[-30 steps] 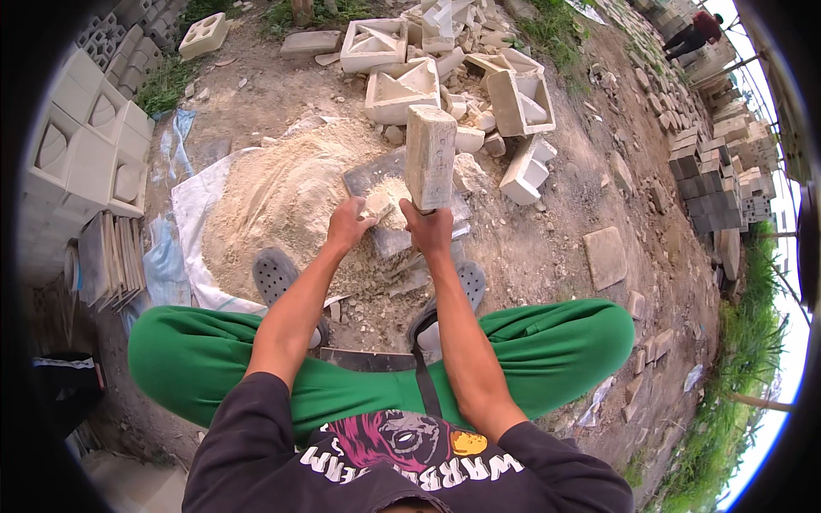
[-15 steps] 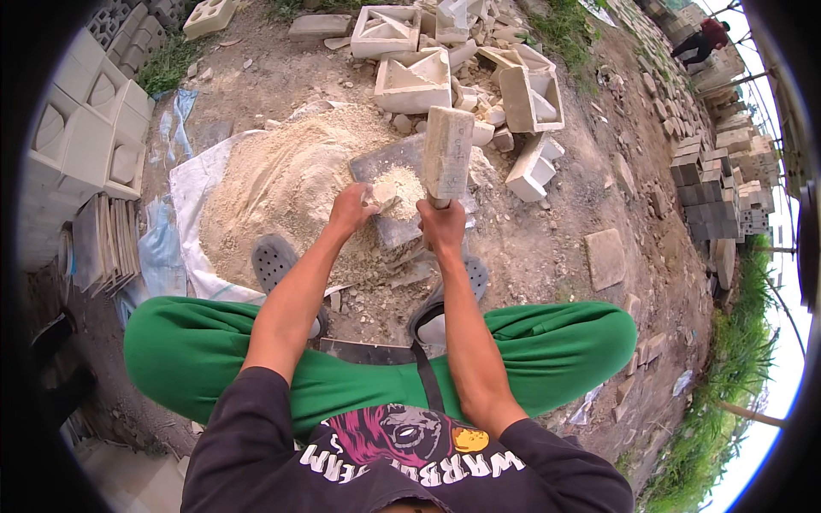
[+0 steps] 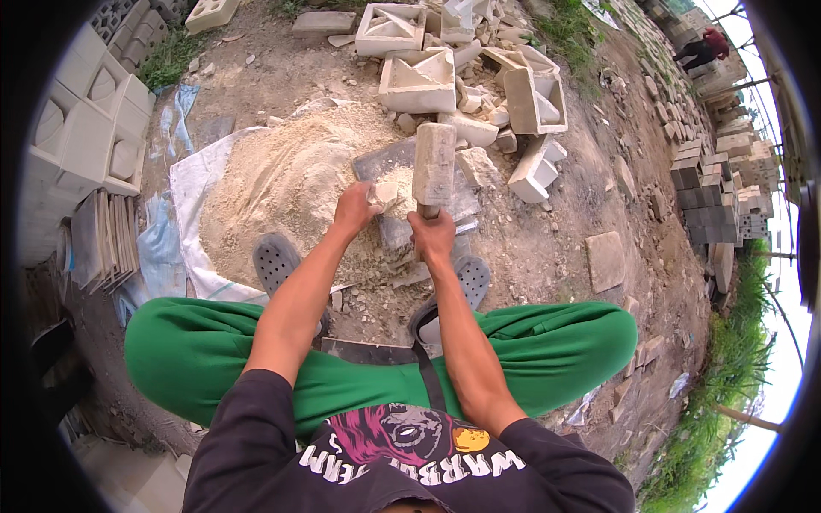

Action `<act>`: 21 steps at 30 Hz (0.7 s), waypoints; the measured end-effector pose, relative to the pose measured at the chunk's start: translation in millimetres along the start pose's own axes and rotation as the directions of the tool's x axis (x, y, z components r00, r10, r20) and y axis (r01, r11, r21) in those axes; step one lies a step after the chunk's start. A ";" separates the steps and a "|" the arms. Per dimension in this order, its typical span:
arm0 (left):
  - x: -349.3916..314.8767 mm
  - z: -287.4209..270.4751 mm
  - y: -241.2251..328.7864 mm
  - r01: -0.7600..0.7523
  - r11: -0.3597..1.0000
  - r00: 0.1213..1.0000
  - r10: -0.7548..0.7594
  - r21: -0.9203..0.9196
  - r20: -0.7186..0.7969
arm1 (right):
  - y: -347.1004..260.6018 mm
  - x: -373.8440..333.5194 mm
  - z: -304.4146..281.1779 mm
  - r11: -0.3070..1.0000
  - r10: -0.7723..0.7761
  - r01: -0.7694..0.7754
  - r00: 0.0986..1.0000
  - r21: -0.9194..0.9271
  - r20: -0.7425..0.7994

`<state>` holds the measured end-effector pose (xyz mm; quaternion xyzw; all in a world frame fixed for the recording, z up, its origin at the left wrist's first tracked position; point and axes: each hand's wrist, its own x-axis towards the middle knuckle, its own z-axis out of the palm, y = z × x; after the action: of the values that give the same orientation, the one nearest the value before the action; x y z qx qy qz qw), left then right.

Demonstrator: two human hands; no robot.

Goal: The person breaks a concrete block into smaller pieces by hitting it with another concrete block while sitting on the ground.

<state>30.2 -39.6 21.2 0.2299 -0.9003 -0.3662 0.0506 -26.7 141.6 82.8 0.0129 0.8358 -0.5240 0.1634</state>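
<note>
My right hand (image 3: 431, 232) is wrapped round the short handle of a block-headed mallet (image 3: 434, 164), whose pale, dusty head stands above the fist. Between the fingers of my left hand (image 3: 354, 210) is a pale stone chunk (image 3: 386, 193), held over a dark grey slab (image 3: 373, 166). Crumbs and powder of the same pale colour lie on the slab, partly hidden behind the mallet head. Just left of the slab rises a heap of pale crushed grit (image 3: 282, 184) on a white sheet (image 3: 195, 184).
Broken pale hollow blocks (image 3: 417, 81) lie beyond the slab. My feet in grey clogs (image 3: 275, 260) flank the work spot. White blocks (image 3: 90, 120) are stacked at left, grey blocks (image 3: 708, 192) at right. A flat slab (image 3: 605, 261) lies right. Far off is another person (image 3: 703, 50).
The mallet head has come down and slightly left, nearer the stone chunk, along with my right hand. My left hand stays almost in place, still holding the chunk.
</note>
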 end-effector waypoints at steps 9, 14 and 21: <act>6.1 -1.9 15.1 -0.019 1.000 1.000 0.020 -0.019 0.022 | 56.2 6.4 15.4 0.959 -0.158 0.151 0.987 -0.239 -0.010; 3.4 -0.6 -1.3 -0.013 1.000 1.000 0.013 0.006 -0.016 | 33.8 10.8 8.5 0.924 0.137 -0.105 0.989 -0.367 0.062; -2.8 -5.0 -3.0 0.025 0.999 1.000 -0.026 0.033 0.011 | -43.1 5.6 -6.7 0.958 -0.255 0.253 0.967 -0.137 0.004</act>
<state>35.2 -43.4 23.0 0.2401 -0.9035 -0.3531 0.0371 -42.1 127.3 121.4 -0.1021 0.8654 -0.4822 0.0898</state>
